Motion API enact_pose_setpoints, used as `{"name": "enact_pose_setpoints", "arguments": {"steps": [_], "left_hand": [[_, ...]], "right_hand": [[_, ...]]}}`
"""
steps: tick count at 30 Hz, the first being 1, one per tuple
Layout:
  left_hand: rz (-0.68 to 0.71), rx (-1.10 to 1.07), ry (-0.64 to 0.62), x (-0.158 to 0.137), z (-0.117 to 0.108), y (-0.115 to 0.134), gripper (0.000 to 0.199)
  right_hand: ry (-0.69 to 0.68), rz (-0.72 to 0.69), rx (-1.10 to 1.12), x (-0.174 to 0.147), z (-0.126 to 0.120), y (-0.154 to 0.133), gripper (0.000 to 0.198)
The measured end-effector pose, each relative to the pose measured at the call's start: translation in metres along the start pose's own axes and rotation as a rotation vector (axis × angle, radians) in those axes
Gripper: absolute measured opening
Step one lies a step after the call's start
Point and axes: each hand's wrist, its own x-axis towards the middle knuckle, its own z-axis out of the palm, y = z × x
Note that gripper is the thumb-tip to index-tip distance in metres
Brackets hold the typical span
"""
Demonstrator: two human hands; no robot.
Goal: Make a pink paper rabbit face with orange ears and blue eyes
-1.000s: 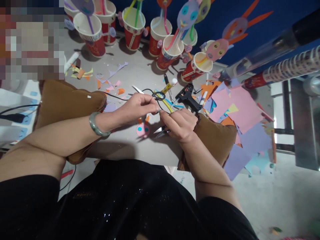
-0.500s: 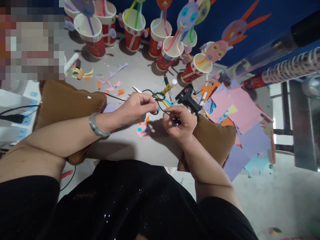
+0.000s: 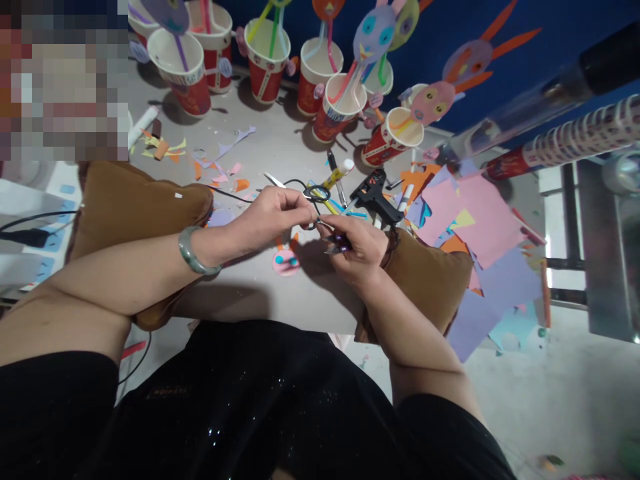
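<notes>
One tiny bluish scrap (image 3: 319, 220) pinched in my left fingers (image 3: 301, 215); right fingers (image 3: 351, 229) wrapped round metal scissors (image 3: 342, 242); round pink paper face (image 3: 285, 267) flat on table (image 3: 300, 300); red paper cups (image 3: 267, 79) hold plastic straws (image 3: 181, 55).

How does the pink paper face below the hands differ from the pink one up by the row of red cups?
Eyes: the lower face has solid blue eyes; the upper face has yellow eyes with dark centers.
Pose: the lower face lies on the table; the upper face stands raised above a red cup.
Both are pink and rounded, with paired eyes.
</notes>
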Motion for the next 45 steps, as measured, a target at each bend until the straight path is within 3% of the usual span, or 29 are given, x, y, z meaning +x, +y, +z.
{"name": "enact_pose_setpoints", "arguments": {"steps": [3, 6, 9, 15, 18, 32, 45], "left_hand": [[0.015, -0.002, -0.008, 0.000, -0.001, -0.001, 0.011], [0.011, -0.008, -0.026, -0.001, 0.000, 0.001, 0.012], [-0.020, 0.003, -0.015, -0.001, 0.001, 0.004, 0.017], [-0.025, 0.027, 0.029, 0.000, 0.004, 0.003, 0.017], [-0.020, 0.048, 0.020, -0.001, 0.004, 0.003, 0.015], [0.080, 0.107, 0.024, -0.002, 0.003, 0.004, 0.014], [-0.020, 0.012, 0.004, 0.000, 0.001, 0.002, 0.015]], "right_hand": [[0.048, 0.005, 0.059, 0.000, 0.001, -0.004, 0.015], [0.058, 0.099, 0.117, 0.002, 0.000, -0.010, 0.017], [0.043, 0.286, 0.248, 0.005, 0.000, -0.013, 0.025], [-0.050, 0.710, 0.817, 0.011, 0.007, -0.011, 0.041], [-0.052, 0.824, 0.956, 0.014, 0.008, -0.017, 0.046], [-0.024, 0.864, 0.993, 0.014, 0.009, -0.027, 0.046], [-0.021, 0.895, 1.026, 0.016, 0.009, -0.027, 0.031]]}}
